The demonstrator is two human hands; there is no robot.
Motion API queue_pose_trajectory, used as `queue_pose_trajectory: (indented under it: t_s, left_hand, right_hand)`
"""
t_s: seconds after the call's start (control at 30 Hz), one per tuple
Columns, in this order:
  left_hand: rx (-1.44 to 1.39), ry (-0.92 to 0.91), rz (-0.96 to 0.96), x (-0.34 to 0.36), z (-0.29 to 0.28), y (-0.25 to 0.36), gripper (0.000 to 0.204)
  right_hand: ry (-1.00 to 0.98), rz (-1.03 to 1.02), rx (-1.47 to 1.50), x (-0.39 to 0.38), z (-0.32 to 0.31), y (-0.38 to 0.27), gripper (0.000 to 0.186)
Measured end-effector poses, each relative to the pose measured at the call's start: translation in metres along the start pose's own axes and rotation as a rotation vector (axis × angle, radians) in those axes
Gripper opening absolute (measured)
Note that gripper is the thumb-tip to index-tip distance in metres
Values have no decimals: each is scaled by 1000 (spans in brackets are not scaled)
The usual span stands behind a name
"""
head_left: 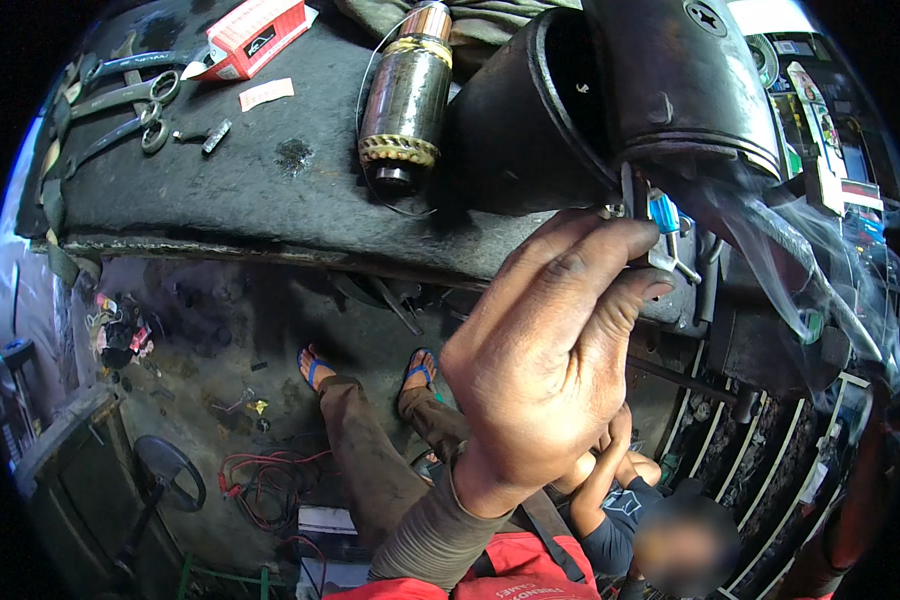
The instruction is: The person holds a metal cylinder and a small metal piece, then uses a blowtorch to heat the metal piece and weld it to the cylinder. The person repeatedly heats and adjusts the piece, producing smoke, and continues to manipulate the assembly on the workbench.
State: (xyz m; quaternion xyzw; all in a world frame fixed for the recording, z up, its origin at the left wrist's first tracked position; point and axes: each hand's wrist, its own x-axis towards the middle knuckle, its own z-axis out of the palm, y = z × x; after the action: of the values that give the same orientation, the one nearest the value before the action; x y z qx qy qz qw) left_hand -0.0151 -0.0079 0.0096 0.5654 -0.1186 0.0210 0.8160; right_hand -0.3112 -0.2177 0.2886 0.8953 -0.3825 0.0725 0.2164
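My left hand (550,340) reaches up from the lower edge, thumb and fingers pinched on a small flat dark metal piece (632,190). It is at the lower end of a black cylindrical motor housing (690,90) with a large cross-head screw. A small blue part (663,212) shows just beyond my fingertips. Left of this, a second black cylinder (515,130) lies with its open end toward the first. A motor armature (405,105) with a copper commutator rests on the bench further left. My right hand cannot be seen.
The dark workbench (220,190) holds several spanners (125,100), a red box (255,40) and a small bolt-like piece (215,137). Smoke-like haze (810,270) hangs at right. Below are a seated person (610,510), a metal grille (760,460) and red cables (260,485).
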Motion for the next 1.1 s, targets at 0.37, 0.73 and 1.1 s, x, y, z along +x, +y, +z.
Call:
queue_pose_trajectory:
  t_s: [0.37,0.73,1.1]
  left_hand:
    - [-107,33,-7,1,4,-7,21]
    - [-146,23,-57,0,2,-6,20]
    - [-144,10,-91,3,1,-4,18]
  right_hand:
    - [-3,3,1,-2,-2,2,50]
    - [-6,5,21,-4,-7,1,49]
    - [-7,21,29,-7,-12,3,48]
